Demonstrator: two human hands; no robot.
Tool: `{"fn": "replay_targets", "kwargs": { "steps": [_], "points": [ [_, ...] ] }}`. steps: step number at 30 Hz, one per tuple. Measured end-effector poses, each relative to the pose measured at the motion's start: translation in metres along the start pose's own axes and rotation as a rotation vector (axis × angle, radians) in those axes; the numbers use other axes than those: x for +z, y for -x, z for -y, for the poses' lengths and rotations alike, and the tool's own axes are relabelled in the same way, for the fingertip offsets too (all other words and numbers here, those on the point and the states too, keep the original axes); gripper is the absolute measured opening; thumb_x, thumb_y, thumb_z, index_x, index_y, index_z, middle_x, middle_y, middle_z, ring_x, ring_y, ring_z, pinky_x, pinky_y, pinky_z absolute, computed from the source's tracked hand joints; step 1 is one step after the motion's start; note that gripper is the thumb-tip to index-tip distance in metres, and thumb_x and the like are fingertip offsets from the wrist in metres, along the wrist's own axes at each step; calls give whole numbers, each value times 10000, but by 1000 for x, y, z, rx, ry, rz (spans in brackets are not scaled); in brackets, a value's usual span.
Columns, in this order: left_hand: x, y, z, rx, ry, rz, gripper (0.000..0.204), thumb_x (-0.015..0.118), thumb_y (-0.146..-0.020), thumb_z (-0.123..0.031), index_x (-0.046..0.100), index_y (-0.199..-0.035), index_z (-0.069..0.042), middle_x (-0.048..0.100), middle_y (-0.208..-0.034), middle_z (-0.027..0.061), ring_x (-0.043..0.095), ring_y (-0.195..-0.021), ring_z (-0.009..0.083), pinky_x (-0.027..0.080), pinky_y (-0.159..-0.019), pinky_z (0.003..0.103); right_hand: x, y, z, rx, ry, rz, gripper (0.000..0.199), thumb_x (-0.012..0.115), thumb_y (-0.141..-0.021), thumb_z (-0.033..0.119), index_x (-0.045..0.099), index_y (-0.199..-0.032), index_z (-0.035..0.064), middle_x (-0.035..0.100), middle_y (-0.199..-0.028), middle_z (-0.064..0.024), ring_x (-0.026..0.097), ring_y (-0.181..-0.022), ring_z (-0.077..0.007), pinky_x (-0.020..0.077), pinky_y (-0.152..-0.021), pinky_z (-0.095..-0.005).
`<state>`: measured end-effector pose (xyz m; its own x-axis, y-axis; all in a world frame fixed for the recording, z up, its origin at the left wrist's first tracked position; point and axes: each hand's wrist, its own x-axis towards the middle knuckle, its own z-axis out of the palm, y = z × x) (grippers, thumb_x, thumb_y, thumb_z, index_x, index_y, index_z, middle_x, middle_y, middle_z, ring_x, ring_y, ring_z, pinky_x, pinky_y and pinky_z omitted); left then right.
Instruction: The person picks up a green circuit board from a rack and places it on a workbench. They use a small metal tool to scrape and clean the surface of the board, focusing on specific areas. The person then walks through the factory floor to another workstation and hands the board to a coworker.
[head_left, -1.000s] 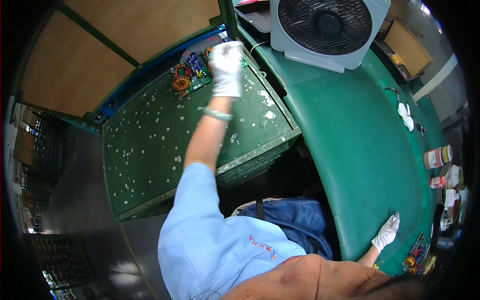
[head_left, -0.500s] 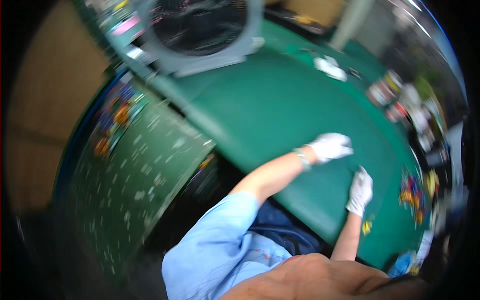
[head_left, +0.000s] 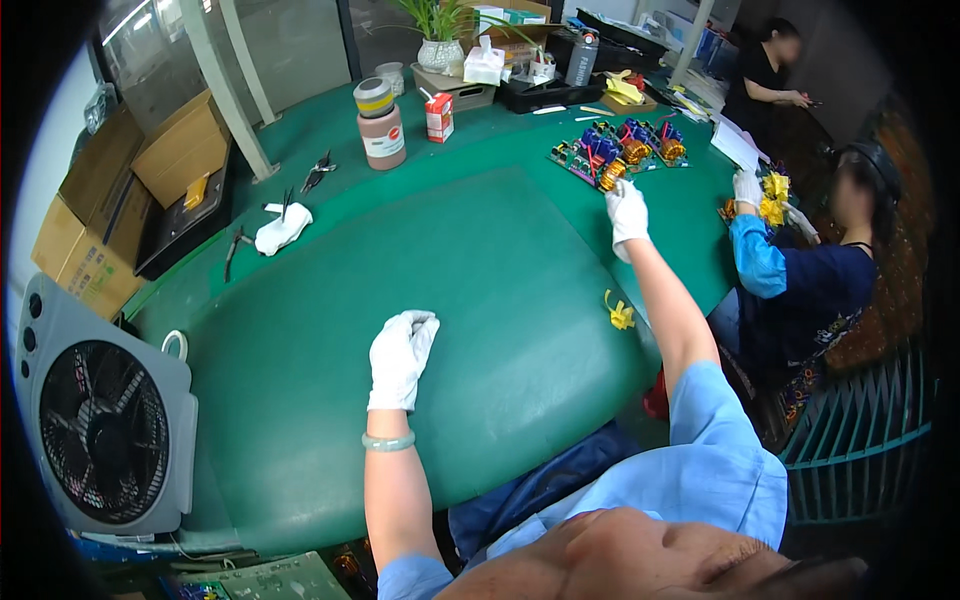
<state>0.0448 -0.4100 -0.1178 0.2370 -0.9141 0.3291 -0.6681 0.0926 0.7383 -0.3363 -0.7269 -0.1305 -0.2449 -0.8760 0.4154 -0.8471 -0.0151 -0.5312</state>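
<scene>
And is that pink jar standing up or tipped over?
Standing upright: the pink jar rests on its base on the green table, with its yellow-and-grey top uppermost.

The head view looked down and outward from the person's own head, through the left one of two side-by-side fisheye lenses. Its field took in the left hand (head_left: 402, 360) and right hand (head_left: 628, 222) at middle range, with the green table (head_left: 480, 285) beneath them. It reached past both hands to a potted plant (head_left: 440, 55), left of the left hand to a fan (head_left: 105, 435), and right of the right hand to a co-worker (head_left: 815, 300).
</scene>
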Motion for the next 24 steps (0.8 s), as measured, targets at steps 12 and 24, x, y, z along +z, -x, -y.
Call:
{"fn": "replay_targets", "kwargs": {
  "steps": [12,24],
  "points": [
    [-1,-5,-5,-109,15,-9,123,710,-887,-173,726,-940,-63,699,-849,99,686,-764,205,543,-703,302,32,-83,-26,19,-296,219,782,832,-611,-27,552,-1335,66,613,-1275,-141,595,-1174,-296,488,-1003,-366],
    [3,-8,2,-75,-75,4,168,733,-866,-215,737,-970,-83,721,-901,97,688,-811,214,546,-751,322,-75,112,135,-328,-271,334,467,781,-750,413,680,-1150,195,646,-1169,-85,597,-1080,-309,499,-930,-379]
  ]
}}
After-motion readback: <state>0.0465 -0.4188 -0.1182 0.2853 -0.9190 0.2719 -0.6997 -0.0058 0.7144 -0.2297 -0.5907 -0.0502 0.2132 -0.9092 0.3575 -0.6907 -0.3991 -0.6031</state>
